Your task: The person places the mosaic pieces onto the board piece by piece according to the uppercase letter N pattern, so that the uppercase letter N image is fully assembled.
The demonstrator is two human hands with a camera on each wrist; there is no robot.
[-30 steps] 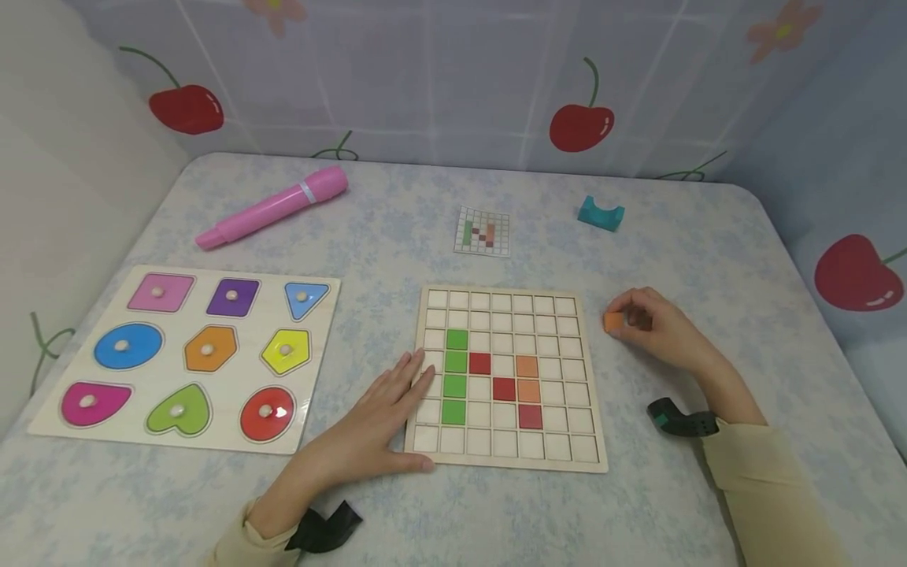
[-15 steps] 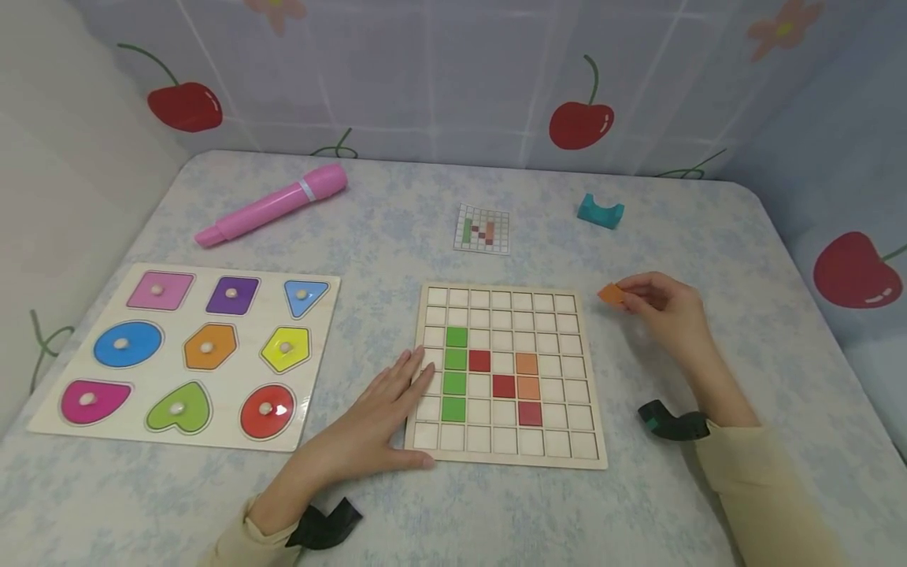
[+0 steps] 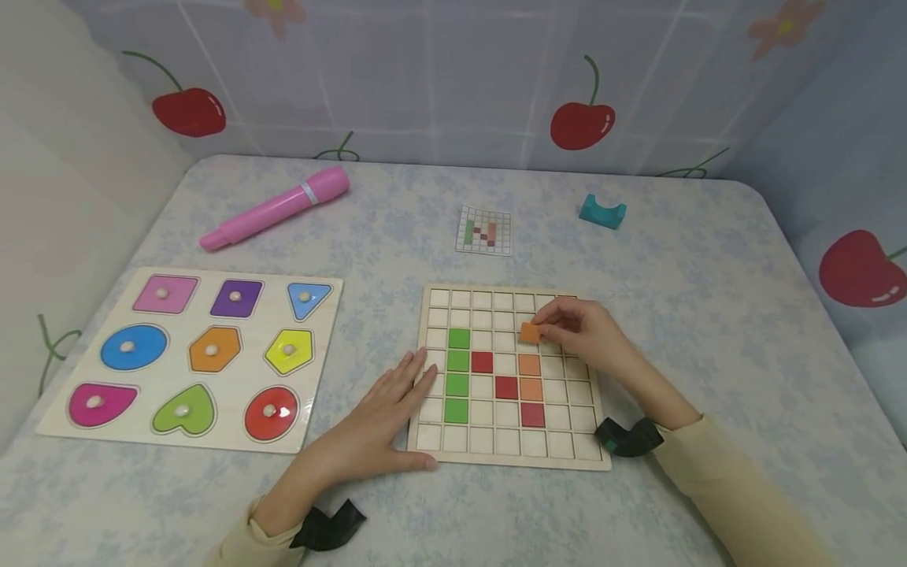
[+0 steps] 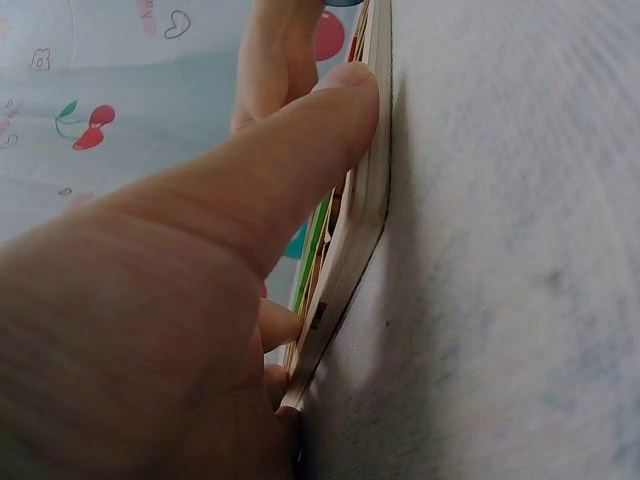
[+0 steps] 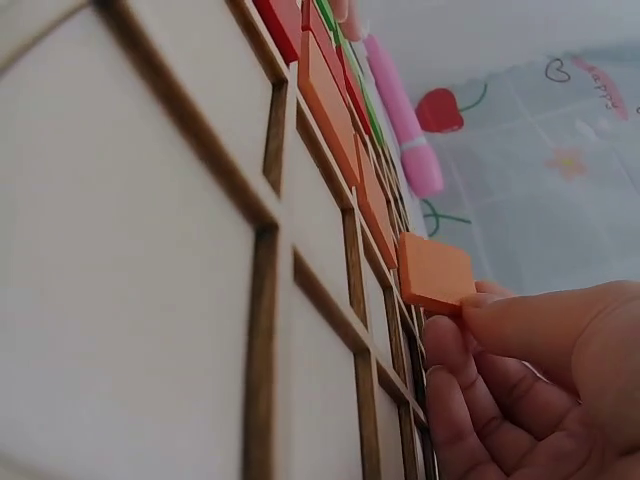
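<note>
Between thumb and fingertips my right hand [image 3: 584,335] pinches an orange square tile [image 3: 530,333], just above two orange tiles set in a wooden grid board [image 3: 496,462]. In the right wrist view that held tile [image 5: 436,272] is by the grid ribs, its near corner in the pinch. A column of green tiles [image 3: 457,385] and three red tiles [image 3: 506,387] also fill cells of the board. My left hand [image 3: 375,417] rests along the board's left edge with fingers spread; in the left wrist view its thumb [image 4: 310,140] lies against the board's edge.
A knob puzzle board [image 3: 177,315] with coloured shapes lies on the left. Behind the grid board are a small printed pattern card [image 3: 484,231], a pink pen-shaped thing [image 3: 276,209] and a teal curved block [image 3: 602,212].
My right hand has moved left with the orange tile, from the table right of the board to over the board. My left hand stays at the left edge.
</note>
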